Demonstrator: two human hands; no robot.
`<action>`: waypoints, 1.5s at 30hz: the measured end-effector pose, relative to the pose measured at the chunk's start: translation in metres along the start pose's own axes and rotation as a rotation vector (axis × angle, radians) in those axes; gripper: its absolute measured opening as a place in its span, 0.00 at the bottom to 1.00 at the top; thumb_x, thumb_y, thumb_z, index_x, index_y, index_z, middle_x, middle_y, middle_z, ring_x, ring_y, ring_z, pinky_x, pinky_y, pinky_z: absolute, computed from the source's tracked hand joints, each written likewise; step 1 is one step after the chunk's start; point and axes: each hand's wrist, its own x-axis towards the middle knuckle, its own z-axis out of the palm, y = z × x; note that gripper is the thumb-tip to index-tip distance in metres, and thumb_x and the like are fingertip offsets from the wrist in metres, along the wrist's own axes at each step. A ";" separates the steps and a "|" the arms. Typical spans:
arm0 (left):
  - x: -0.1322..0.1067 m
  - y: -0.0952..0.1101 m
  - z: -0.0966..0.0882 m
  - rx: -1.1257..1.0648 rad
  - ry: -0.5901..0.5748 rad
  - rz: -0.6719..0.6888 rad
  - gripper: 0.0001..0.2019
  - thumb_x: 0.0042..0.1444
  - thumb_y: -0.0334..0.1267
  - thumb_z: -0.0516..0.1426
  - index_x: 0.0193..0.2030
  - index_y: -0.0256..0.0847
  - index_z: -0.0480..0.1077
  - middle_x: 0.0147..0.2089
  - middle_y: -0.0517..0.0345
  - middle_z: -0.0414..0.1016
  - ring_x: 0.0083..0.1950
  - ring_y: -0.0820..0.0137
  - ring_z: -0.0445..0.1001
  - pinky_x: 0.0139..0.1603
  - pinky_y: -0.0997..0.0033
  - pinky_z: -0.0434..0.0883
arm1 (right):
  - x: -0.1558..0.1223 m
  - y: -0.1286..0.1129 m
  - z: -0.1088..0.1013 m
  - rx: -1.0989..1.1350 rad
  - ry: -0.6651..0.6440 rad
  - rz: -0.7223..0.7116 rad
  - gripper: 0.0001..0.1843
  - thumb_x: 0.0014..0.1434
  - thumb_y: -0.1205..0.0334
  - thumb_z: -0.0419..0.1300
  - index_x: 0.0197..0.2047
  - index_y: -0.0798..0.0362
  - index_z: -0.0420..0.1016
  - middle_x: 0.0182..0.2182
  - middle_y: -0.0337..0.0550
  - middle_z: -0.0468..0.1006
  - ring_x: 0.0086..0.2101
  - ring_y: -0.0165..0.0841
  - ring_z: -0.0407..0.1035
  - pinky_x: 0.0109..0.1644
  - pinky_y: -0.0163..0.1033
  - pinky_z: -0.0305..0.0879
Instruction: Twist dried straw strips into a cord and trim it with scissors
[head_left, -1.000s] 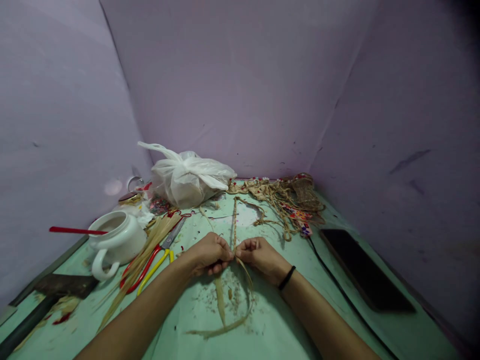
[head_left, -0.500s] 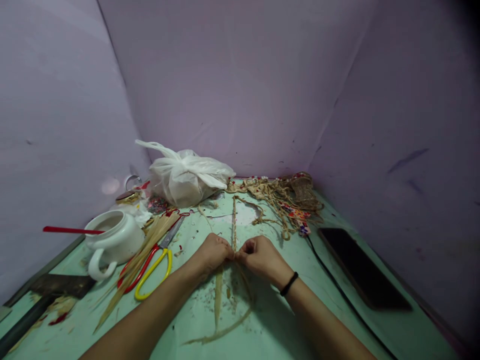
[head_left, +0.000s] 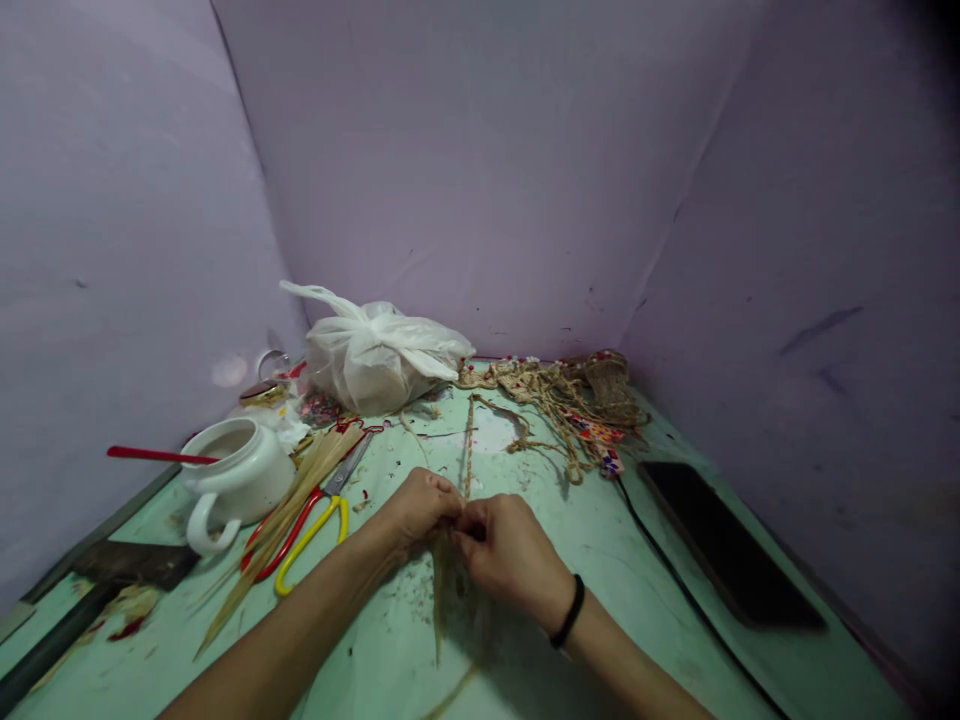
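Shifted lower and rolled over since half a second ago: right hand (head_left: 517,555), fingers curled narrow, close up to left hand (head_left: 429,507); exact grip hidden, cannot tell. Left fingers: pinched together on near end of one braided cord (head_left: 470,450), stretched away along green table (head_left: 600,560). Pale strip (head_left: 439,610), hanging below left hand, blurred. To the left: scissors (head_left: 330,492), red and yellow handles, partly under bundle of dry strips (head_left: 309,482); white mug (head_left: 247,485), with red stick (head_left: 161,455). To the right: dark phone (head_left: 727,540), lying flat.
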 end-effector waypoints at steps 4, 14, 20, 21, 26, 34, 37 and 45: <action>0.000 0.000 -0.004 0.005 -0.071 0.021 0.04 0.33 0.34 0.54 0.16 0.36 0.63 0.08 0.69 0.52 0.10 0.84 0.44 0.11 0.79 0.40 | 0.015 0.016 -0.009 0.326 0.142 0.148 0.17 0.47 0.53 0.56 0.14 0.55 0.66 0.13 0.40 0.66 0.17 0.26 0.58 0.22 0.33 0.49; 0.004 -0.006 -0.007 0.033 -0.106 0.050 0.04 0.31 0.35 0.52 0.17 0.36 0.62 0.10 0.66 0.56 0.11 0.83 0.46 0.13 0.78 0.41 | 0.015 0.011 0.007 1.075 -0.244 0.442 0.06 0.44 0.64 0.58 0.22 0.57 0.64 0.16 0.39 0.68 0.17 0.25 0.63 0.23 0.32 0.60; 0.004 -0.007 -0.006 0.091 -0.083 0.050 0.03 0.32 0.33 0.52 0.15 0.37 0.61 0.09 0.68 0.51 0.12 0.83 0.45 0.15 0.77 0.41 | 0.018 0.022 0.014 0.769 -0.046 0.328 0.06 0.41 0.66 0.57 0.17 0.57 0.65 0.09 0.31 0.58 0.13 0.20 0.46 0.17 0.30 0.39; 0.004 -0.007 -0.006 0.104 -0.081 0.051 0.03 0.33 0.33 0.52 0.15 0.36 0.61 0.09 0.68 0.51 0.12 0.83 0.45 0.15 0.77 0.41 | 0.019 0.023 0.014 0.740 -0.022 0.315 0.06 0.41 0.67 0.57 0.17 0.58 0.66 0.09 0.31 0.58 0.13 0.20 0.46 0.17 0.30 0.38; 0.005 -0.007 -0.007 0.172 -0.084 0.077 0.02 0.33 0.31 0.52 0.16 0.35 0.64 0.10 0.68 0.53 0.13 0.81 0.47 0.16 0.77 0.43 | 0.018 0.025 0.017 0.662 0.016 0.320 0.08 0.41 0.65 0.56 0.15 0.57 0.67 0.09 0.33 0.59 0.13 0.21 0.47 0.18 0.32 0.39; -0.010 -0.002 -0.003 0.655 0.181 0.138 0.06 0.37 0.31 0.52 0.14 0.35 0.66 0.13 0.61 0.60 0.19 0.75 0.58 0.21 0.76 0.51 | 0.015 0.025 0.024 0.716 0.100 0.361 0.04 0.37 0.68 0.55 0.15 0.56 0.65 0.11 0.33 0.62 0.15 0.22 0.50 0.19 0.31 0.42; -0.023 -0.005 0.013 0.792 0.291 0.206 0.07 0.40 0.33 0.52 0.18 0.36 0.69 0.17 0.56 0.64 0.22 0.72 0.61 0.24 0.75 0.52 | 0.014 0.023 0.026 0.839 0.112 0.380 0.02 0.35 0.68 0.55 0.16 0.56 0.65 0.12 0.33 0.63 0.15 0.22 0.50 0.20 0.31 0.43; -0.034 0.001 0.017 0.876 0.222 0.303 0.10 0.44 0.38 0.52 0.19 0.36 0.69 0.18 0.55 0.64 0.22 0.71 0.62 0.24 0.73 0.52 | 0.013 0.024 0.024 1.000 0.064 0.388 0.05 0.34 0.66 0.58 0.17 0.56 0.63 0.12 0.32 0.62 0.16 0.22 0.52 0.20 0.30 0.45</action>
